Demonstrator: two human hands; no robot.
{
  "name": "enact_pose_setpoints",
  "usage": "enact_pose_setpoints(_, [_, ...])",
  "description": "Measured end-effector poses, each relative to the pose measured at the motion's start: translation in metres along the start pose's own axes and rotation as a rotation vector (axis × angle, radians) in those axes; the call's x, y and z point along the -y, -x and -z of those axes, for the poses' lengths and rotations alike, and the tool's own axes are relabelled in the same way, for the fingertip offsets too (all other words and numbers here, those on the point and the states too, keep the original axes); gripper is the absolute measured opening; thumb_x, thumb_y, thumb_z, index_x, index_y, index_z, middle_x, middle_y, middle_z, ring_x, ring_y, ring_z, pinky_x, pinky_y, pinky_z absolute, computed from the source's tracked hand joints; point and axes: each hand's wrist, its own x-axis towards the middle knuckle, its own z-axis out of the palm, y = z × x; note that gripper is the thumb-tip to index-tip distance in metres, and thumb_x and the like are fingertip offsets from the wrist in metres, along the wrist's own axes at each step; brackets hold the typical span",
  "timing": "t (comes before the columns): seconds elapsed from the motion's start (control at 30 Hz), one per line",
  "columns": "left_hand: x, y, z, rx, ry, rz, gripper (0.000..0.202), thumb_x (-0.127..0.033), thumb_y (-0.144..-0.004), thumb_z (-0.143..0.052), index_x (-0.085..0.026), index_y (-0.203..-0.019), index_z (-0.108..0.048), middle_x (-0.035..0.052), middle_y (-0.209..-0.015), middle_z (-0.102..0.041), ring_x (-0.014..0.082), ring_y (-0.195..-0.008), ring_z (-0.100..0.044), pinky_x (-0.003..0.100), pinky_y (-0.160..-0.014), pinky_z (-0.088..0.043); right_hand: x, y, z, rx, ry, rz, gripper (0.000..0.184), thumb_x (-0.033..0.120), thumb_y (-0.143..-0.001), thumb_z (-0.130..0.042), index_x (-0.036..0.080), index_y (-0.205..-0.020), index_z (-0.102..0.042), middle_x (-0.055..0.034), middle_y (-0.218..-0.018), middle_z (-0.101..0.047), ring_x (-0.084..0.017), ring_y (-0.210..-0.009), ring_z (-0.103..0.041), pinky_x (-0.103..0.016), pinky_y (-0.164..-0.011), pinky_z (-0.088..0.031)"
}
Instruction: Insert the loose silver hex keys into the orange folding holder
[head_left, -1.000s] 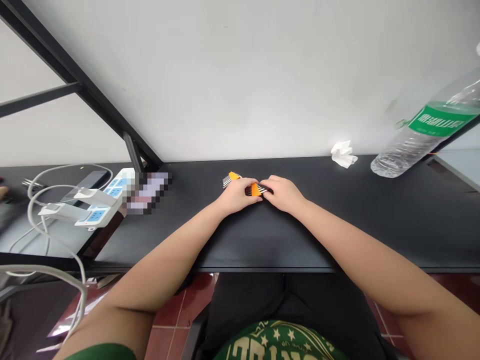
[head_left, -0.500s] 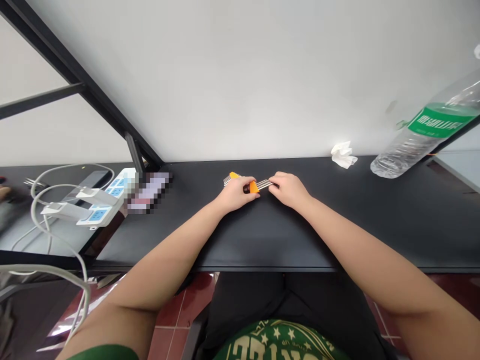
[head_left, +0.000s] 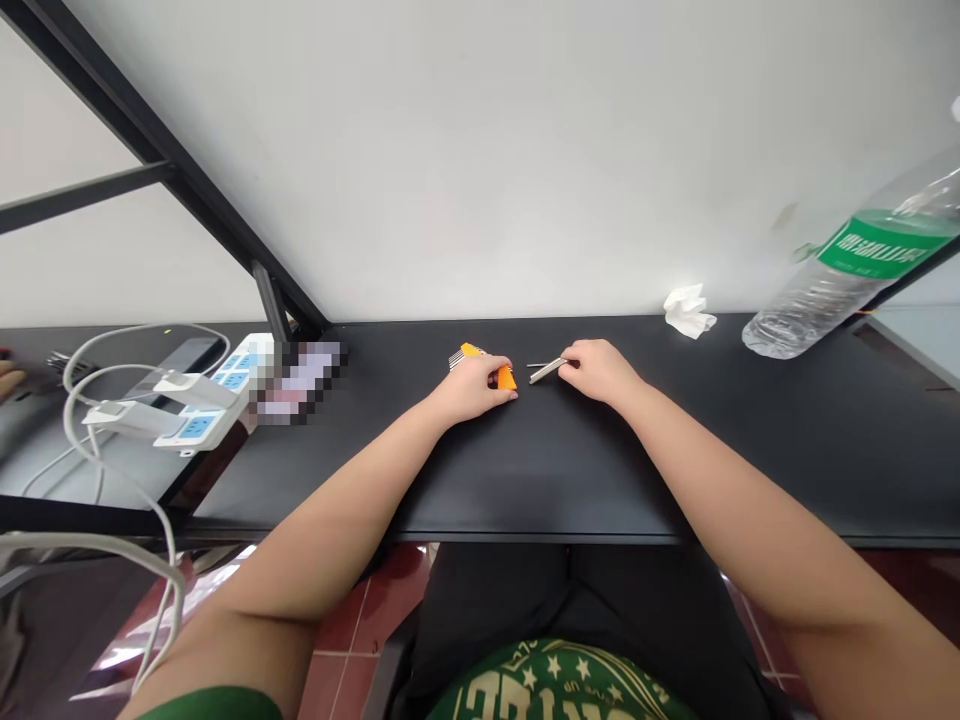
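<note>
I'm watching the left hand (head_left: 480,383) gripping the orange holder (head_left: 507,379), its thumb and fingers curling round the middle, slim metal tips (head_left: 455,360) poking out at the left end. Over on its right, the right hand (head_left: 600,370) is pinching the thin metal rods (head_left: 546,372) by one end, thumb against fingers, barely any opening there. Their other ends are fanning slightly and pointing at the holder, just beside it and not touching. I'm seeing all this nearer the back edge of the black desk (head_left: 480,470) than its front edge; I can't tell whether the pieces are touching the surface.

Here's what I'm worrying about: the rods are sitting unevenly in that pinch, so a loosening thumb could let one slip and roll, perhaps towards the front edge. If the left hand is tilting the holder at all, whatever is sitting loose inside could slide out; the palm is hiding most of it.

Further out, a crumpled tissue (head_left: 688,311) is lying against the back edge, with a plastic bottle (head_left: 780,330) standing towards the back right corner, and a power strip (head_left: 214,395) is lying by the left edge, white plugs (head_left: 139,424) crowding it.
</note>
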Motion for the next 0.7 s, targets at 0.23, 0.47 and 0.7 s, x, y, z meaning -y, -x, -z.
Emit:
enact_pose_setpoints(0.23, [0.004,0.0,0.002,0.001,-0.016,-0.006,0.038,-0.044,-0.079,-0.077,-0.024,-0.111,-0.071,0.0013,-0.094,-0.072,0.0207,-0.087,-0.066,0.032,-0.08,-0.054,0.004,0.008,0.022,0.167,0.159,-0.135,0.021,0.027,-0.087,-0.059,0.023,-0.067,-0.067,-0.0054,-0.076,-0.069,-0.02,-0.069,-0.059,-0.031,-0.061,-0.035])
enact_pose_setpoints(0.47, [0.005,-0.001,0.002,0.01,-0.015,-0.021,0.036,-0.044,-0.079,-0.076,-0.024,-0.109,-0.071,0.001,-0.094,-0.072,0.0197,-0.085,-0.066,0.031,-0.079,-0.053,0.023,0.006,0.014,0.216,0.133,-0.222,0.024,0.036,-0.09,-0.059,0.023,-0.076,-0.073,-0.011,-0.084,-0.071,-0.025,-0.073,-0.064,-0.034,-0.063,-0.042])
enact_pose_setpoints(0.7, [0.004,-0.001,0.003,0.012,-0.031,-0.017,0.038,-0.046,-0.08,-0.076,-0.025,-0.111,-0.071,0.0018,-0.096,-0.073,0.0212,-0.087,-0.066,0.032,-0.079,-0.053,0.021,0.005,0.018,0.245,0.096,-0.308,0.025,0.041,-0.089,-0.061,0.024,-0.075,-0.071,-0.0109,-0.084,-0.072,-0.027,-0.071,-0.066,-0.036,-0.062,-0.044])
